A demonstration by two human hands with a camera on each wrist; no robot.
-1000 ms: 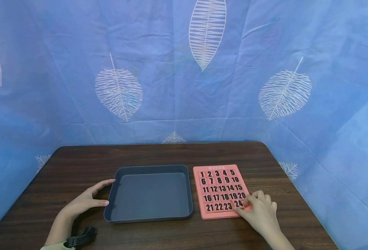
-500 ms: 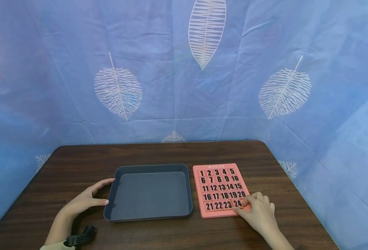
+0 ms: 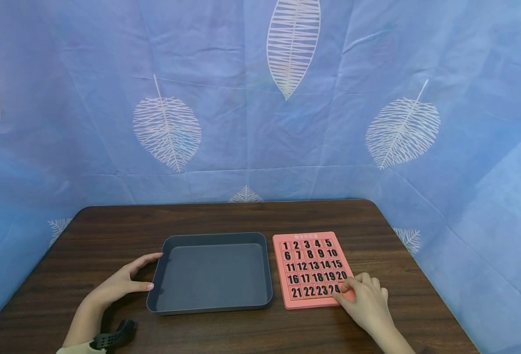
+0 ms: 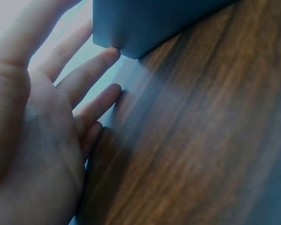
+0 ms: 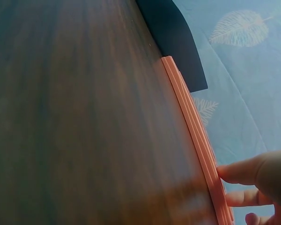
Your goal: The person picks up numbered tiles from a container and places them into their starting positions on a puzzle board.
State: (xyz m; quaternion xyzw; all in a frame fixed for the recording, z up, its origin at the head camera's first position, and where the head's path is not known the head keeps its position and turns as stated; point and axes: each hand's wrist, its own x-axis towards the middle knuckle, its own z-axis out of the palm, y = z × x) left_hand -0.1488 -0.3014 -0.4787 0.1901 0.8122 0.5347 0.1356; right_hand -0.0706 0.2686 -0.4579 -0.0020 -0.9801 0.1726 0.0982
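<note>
A dark grey rectangular tray [image 3: 218, 275] lies on the table, left of a pink number slide puzzle [image 3: 306, 303] with black numerals in rows. My left hand [image 3: 114, 285] is spread at the tray's left side, thumb and index fingertips right at its rim; the left wrist view has a fingertip against the tray corner [image 4: 126, 33]. At the puzzle's lower right corner, my right hand [image 3: 368, 300] has thumb and index finger on the tile numbered 24 [image 3: 333, 289], the other fingers curled. Seen edge-on in the right wrist view, the puzzle's side [image 5: 192, 126] has fingertips on its top face.
Beneath everything is a dark wood-grain table [image 3: 234, 334]. A blue cloth [image 3: 225, 123] with white leaf prints hangs behind it and along the sides. A black wristband [image 3: 114, 337] is on the left wrist, by a pale sleeve [image 3: 81, 349].
The 24 tile has slid a little left, closer to 23, with my right thumb and index finger following it. My left hand and the tray stay in place.
</note>
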